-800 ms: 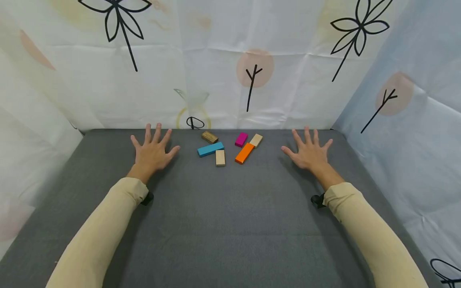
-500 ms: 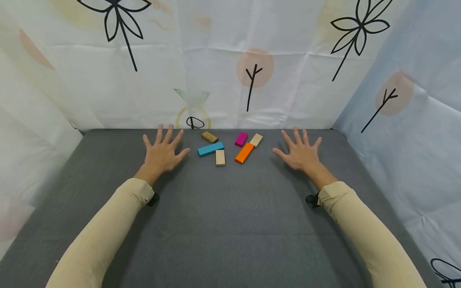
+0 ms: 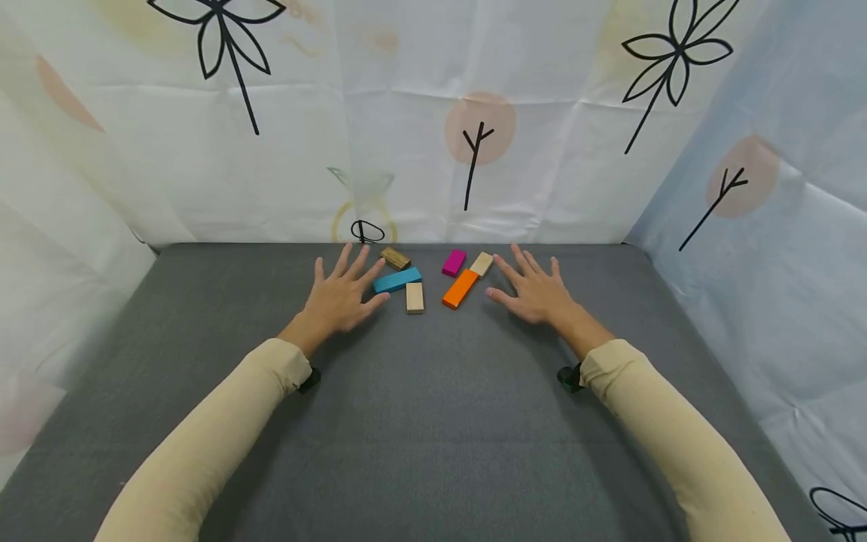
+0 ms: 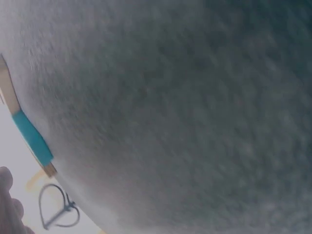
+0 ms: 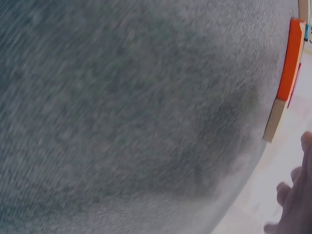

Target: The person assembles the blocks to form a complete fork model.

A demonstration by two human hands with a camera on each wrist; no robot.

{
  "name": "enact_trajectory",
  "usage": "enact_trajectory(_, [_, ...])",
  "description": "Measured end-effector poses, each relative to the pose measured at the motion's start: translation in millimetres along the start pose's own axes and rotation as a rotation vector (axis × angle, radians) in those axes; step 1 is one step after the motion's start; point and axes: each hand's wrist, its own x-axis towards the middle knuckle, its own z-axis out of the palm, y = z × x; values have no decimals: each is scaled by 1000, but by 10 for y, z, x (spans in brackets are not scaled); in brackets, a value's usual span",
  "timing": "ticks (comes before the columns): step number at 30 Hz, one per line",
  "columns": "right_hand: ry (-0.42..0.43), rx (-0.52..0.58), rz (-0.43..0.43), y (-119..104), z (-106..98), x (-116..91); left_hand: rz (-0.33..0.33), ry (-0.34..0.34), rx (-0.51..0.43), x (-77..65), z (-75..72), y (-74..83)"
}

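Note:
Fingers spread, my left hand (image 3: pixel 339 297) hovers at the left side of a small group of wooden blocks, its fingertips close to the blue block (image 3: pixel 397 280) and the brown block (image 3: pixel 395 259). A pale wood block (image 3: pixel 415 298) lies against the front of the blue one. On the other side, my right hand (image 3: pixel 536 293) is also spread, its index fingertip right by a second pale block (image 3: pixel 482 264). That block meets the end of the orange block (image 3: pixel 460 288), with a magenta block (image 3: pixel 454 263) beside them. Both hands hold nothing.
The blocks lie near the back edge of a grey cloth-covered table (image 3: pixel 433 421). A white printed curtain (image 3: pixel 406 120) rises right behind them, and more hangs at the left and right. Dark wrist cameras (image 3: pixel 570 378) sit under the cuffs.
Both hands have moved inward, the left one to the right and the right one to the left, from the table's sides up to the blocks. The blocks have stayed in place.

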Motion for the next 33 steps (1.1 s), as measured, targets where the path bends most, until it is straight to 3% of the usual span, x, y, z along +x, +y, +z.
enact_trajectory(14, [-81,33,-178,-285,42,37,167,-73,-22,57,81,330])
enact_trajectory(24, [-154,73,-277,-418,47,56,246,-177,-25,38,72,336])
enact_trajectory(33, [-184,111,-263,-461,25,107,264,-251,-51,36,60,336])
